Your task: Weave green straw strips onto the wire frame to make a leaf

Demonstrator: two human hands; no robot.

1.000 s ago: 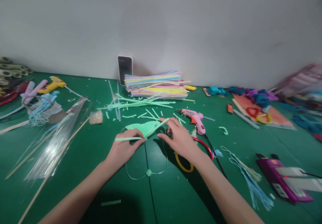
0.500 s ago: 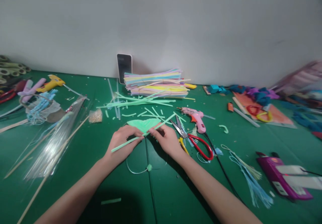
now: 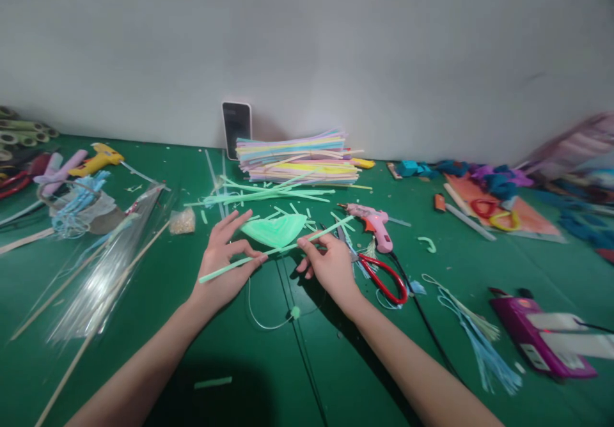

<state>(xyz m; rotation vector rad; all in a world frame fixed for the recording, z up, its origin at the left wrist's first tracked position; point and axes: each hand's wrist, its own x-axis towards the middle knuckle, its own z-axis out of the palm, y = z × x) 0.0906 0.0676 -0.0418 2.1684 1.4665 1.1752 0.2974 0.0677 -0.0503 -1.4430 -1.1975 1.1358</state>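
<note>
A light-green pipe cleaner (image 3: 283, 248) runs slantwise between my two hands, its right end higher. My left hand (image 3: 229, 264) pinches it between thumb and forefinger, the other fingers spread upward. Farther right, my right hand (image 3: 330, 266) grips it with thumb and fingertips. Just beyond the strip is a green fan-shaped piece (image 3: 273, 230) made of strips side by side; the strip lies against its lower tip. A thin pale cord with a small green pom-pom (image 3: 295, 312) loops below my hands. Red-handled scissors (image 3: 384, 279) lie beside my right hand, their blades partly hidden.
A pink glue gun (image 3: 377, 224) lies right of centre, its black cable running forward. Behind are bundled coloured pipe cleaners (image 3: 297, 158), loose green strips (image 3: 273, 194) and a propped phone (image 3: 237, 130). Clear plastic sleeves (image 3: 103, 280) lie left; a purple device (image 3: 542, 337) and tassels (image 3: 480, 341) lie right.
My hands have moved apart along the pipe cleaner, and my left fingers have spread upward. More of the green fan-shaped piece shows. The pom-pom on the cord has shifted slightly right.
</note>
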